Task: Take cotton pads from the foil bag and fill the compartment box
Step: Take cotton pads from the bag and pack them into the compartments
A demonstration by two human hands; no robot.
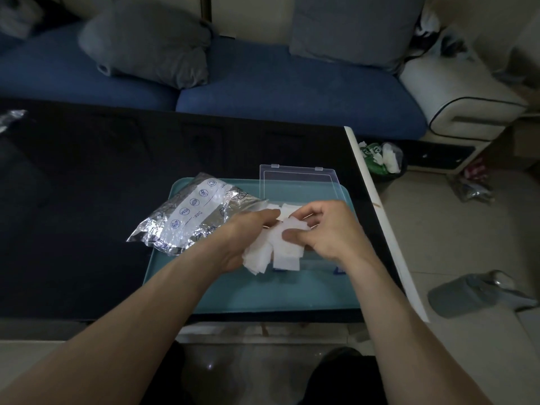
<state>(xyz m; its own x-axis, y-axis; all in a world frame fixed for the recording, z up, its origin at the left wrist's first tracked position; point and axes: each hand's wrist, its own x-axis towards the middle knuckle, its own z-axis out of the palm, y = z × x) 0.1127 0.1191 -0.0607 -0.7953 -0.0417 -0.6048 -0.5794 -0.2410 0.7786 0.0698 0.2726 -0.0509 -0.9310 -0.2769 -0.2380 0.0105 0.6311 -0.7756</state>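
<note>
A crinkled silver foil bag (193, 214) lies on the left part of a teal tray (263, 293). A clear plastic compartment box sits on the tray's right side with its lid (298, 178) standing open behind; my hands hide most of the box. My left hand (245, 238) holds a loose stack of white square cotton pads (277, 249) from below. My right hand (330, 229) pinches the top of the same stack between thumb and fingers, just above the box. More white pads (287, 209) show behind my fingers.
The tray rests on a black glossy table (117, 185) whose white right edge (380, 214) runs diagonally. A blue sofa with grey cushions (152, 39) stands behind. A small bin (382, 159) and a grey slipper (473, 293) are on the floor to the right.
</note>
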